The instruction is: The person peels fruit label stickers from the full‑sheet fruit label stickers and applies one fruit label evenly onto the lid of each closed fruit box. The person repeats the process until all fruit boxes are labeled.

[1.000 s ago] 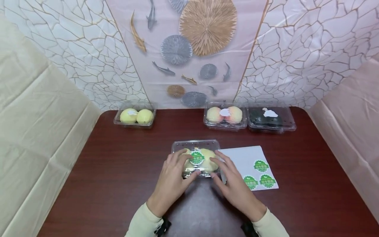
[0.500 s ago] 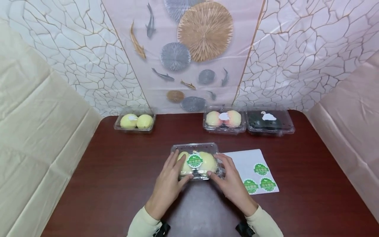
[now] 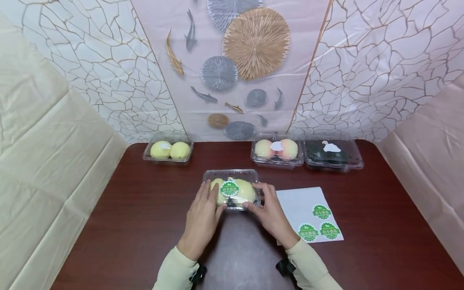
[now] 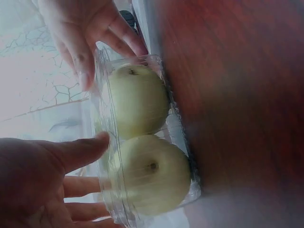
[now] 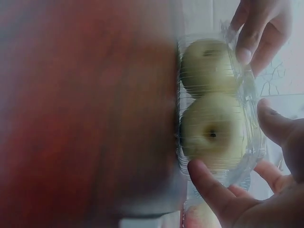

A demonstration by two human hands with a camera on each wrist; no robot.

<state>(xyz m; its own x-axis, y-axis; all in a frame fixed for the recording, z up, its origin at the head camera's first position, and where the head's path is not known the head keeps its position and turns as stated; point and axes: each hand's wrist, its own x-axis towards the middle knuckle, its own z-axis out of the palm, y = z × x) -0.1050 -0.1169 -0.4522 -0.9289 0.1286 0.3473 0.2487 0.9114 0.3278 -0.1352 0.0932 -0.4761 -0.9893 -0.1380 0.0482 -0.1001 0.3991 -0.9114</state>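
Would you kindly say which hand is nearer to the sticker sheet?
Right. The right hand is at the left edge of the sticker sheet, holding the right end of the clear container; the left hand is farther away, at the container's left end.

Clear box, closed | two yellow fruits | green sticker atop

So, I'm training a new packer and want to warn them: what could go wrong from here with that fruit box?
With the left hand and right hand holding the fruit box at both ends, too firm a squeeze could dent the clear plastic. In the head view, the right hand overlaps the sticker sheet, so moving might drag it.
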